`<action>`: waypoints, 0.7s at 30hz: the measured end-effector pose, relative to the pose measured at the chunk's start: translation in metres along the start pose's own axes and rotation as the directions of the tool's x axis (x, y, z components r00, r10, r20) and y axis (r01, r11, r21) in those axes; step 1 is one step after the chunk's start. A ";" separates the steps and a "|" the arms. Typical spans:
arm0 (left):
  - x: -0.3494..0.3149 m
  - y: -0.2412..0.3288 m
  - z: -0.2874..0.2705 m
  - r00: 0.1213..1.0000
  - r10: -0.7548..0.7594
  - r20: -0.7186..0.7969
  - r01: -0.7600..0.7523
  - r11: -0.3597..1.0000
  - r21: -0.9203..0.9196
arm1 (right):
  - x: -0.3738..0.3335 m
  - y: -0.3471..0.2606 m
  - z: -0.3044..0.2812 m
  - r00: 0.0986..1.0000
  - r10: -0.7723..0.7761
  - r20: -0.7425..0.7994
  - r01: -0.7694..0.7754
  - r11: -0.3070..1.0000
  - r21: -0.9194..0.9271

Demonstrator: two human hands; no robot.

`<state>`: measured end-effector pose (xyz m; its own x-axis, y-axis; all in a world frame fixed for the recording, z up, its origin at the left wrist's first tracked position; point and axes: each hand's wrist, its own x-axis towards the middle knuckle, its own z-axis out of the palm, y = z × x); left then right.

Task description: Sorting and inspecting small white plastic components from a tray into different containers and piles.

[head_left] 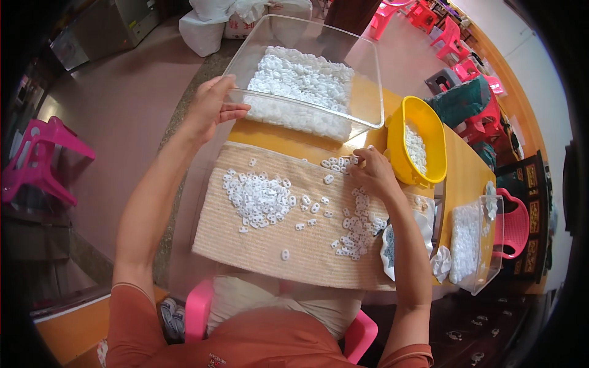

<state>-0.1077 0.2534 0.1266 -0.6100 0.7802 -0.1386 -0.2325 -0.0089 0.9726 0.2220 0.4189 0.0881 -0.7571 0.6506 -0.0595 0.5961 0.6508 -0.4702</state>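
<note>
My left hand [211, 107] grips the near left corner of a large clear plastic bin [307, 104], its fingers bent at the rim. White small flat pieces with two dark holes [300, 76] fill much of the bin. At the far edge of a beige woven mat [257, 270], my right hand [372, 170] has its fingers curled down beside a small cluster of the white pieces [334, 164]; what its fingertips hold is hidden. A dense pile of these pieces [261, 196] lies on the mat's left, and a looser group [356, 230] on its right.
A yellow basin [438, 147] with white pieces stands right of my right hand. Beyond my right forearm are a white bag with grey-blue contents [389, 248] and another clear bin [488, 270]. Pink stools [46, 153] stand on the floor; white sacks [205, 30] lie behind the bin.
</note>
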 end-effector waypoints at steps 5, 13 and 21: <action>-0.001 -0.001 -0.006 0.998 -0.043 0.050 0.043 0.999 0.012 | 0.003 -0.009 0.005 1.000 -0.009 0.019 0.009 0.999 -0.035; -0.003 -0.004 -0.005 0.998 -0.028 0.055 0.028 1.000 0.002 | 0.000 -0.048 0.009 0.993 0.105 0.055 -0.090 0.969 -0.228; -0.005 -0.002 -0.002 0.998 -0.027 0.052 0.027 1.000 0.001 | 0.002 -0.033 0.024 0.980 -0.186 -0.064 0.158 0.939 -0.307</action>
<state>-0.1060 0.2480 0.1246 -0.5632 0.8117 -0.1546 -0.2480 0.0125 0.9687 0.1941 0.3896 0.0818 -0.8360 0.5420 0.0855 0.5220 0.8336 -0.1806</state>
